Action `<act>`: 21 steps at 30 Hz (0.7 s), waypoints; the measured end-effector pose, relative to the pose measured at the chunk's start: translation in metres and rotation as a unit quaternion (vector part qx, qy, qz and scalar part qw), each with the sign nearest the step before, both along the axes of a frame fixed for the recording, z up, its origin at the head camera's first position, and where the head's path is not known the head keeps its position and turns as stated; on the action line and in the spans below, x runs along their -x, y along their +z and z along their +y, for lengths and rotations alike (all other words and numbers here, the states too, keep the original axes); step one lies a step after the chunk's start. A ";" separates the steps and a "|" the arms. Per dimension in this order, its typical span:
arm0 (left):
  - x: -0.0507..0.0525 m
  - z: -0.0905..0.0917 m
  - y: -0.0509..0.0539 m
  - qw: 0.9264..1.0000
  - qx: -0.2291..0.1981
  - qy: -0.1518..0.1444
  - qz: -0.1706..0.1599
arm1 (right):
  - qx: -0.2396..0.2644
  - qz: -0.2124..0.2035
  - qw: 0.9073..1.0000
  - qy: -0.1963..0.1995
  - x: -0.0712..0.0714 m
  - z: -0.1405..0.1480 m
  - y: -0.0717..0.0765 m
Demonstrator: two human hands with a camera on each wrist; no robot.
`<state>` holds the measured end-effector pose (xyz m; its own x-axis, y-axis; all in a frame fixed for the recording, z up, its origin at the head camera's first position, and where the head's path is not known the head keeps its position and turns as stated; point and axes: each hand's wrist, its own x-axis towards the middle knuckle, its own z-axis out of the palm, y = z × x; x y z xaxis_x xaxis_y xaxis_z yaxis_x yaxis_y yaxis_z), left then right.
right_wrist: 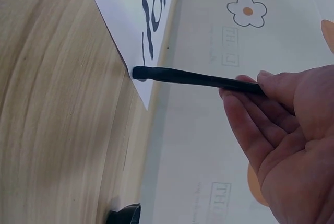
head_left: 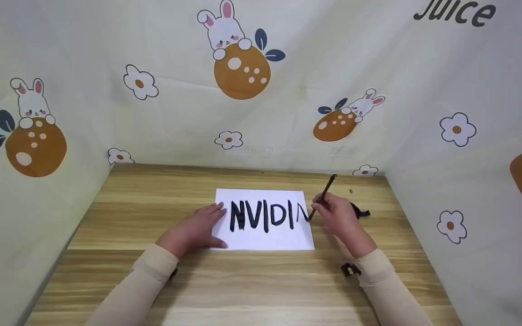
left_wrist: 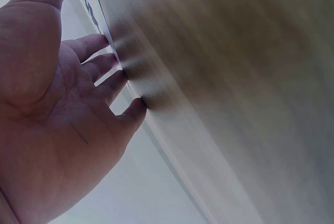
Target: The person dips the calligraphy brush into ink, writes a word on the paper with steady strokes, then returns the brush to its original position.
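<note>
A white sheet of paper [head_left: 265, 242] lies on the wooden table, bearing thick black letters [head_left: 261, 216] that read "NVIDI", followed by thinner slanted strokes near its right edge. My left hand [head_left: 200, 226] rests on the sheet's left side, fingers spread and thumb at the lower edge; in the left wrist view its palm [left_wrist: 68, 104] shows, holding nothing. My right hand [head_left: 340, 217] pinches a slim dark paintbrush [head_left: 327, 190] between thumb and fingers. The brush's black tip [right_wrist: 140, 72] touches the paper close to its right edge, in the right wrist view.
A small black object [head_left: 360, 211], perhaps a container, stands partly hidden behind the right hand. The wooden table [head_left: 120, 203] is enclosed at the back and sides by pale curtains [head_left: 175, 117] printed with rabbits, oranges and flowers. A black piece [head_left: 350, 270] sits by the right wrist.
</note>
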<state>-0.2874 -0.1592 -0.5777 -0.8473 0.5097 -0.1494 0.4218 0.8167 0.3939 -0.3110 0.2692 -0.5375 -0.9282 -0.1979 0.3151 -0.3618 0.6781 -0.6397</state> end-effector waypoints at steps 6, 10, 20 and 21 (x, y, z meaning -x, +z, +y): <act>0.001 0.000 -0.001 1.000 -0.003 0.000 0.002 | 0.004 -0.004 1.000 0.001 -0.001 0.001 0.001; 0.001 0.001 -0.001 1.000 0.004 0.004 -0.003 | 0.020 -0.029 0.999 -0.006 -0.003 0.002 0.005; 0.000 0.001 0.001 1.000 -0.004 0.006 -0.010 | 0.103 -0.030 0.994 -0.024 -0.007 0.004 0.015; 0.000 0.001 0.000 1.000 -0.005 0.006 -0.010 | 0.115 -0.031 0.992 -0.031 -0.007 0.004 0.015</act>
<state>-0.2876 -0.1585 -0.5773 -0.8501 0.5012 -0.1618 0.4038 0.8174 0.4108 -0.3042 0.2733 -0.5220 -0.9554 -0.0694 0.2871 -0.2790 0.5312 -0.8000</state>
